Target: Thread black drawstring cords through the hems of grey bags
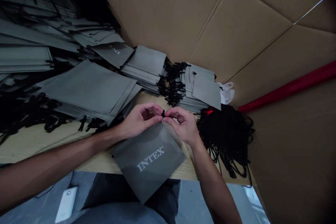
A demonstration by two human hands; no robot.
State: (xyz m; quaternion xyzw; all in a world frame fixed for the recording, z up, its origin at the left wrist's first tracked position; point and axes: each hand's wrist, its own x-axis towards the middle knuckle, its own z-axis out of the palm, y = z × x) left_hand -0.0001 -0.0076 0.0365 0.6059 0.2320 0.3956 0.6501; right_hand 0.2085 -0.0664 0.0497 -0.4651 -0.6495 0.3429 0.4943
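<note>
A grey drawstring bag (153,175) with white INTEX lettering hangs at a slant over the table's front edge, one corner up at my fingertips. At that corner a small black cord end (163,113) shows between my two hands. My left hand (145,119) pinches it from the left, thumb and forefinger together. From the other side, my right hand (181,122) closes thumb and forefinger on the same cord. Whether the cord is knotted there is too small to tell.
Stacks of grey bags (89,89) with black cords cover the left; more bags (206,85) lie behind my hands. A heap of black cords (227,136) sits at right on the wooden table (36,140). Cardboard walls (168,14) enclose the back. A white power bank (67,203) lies below.
</note>
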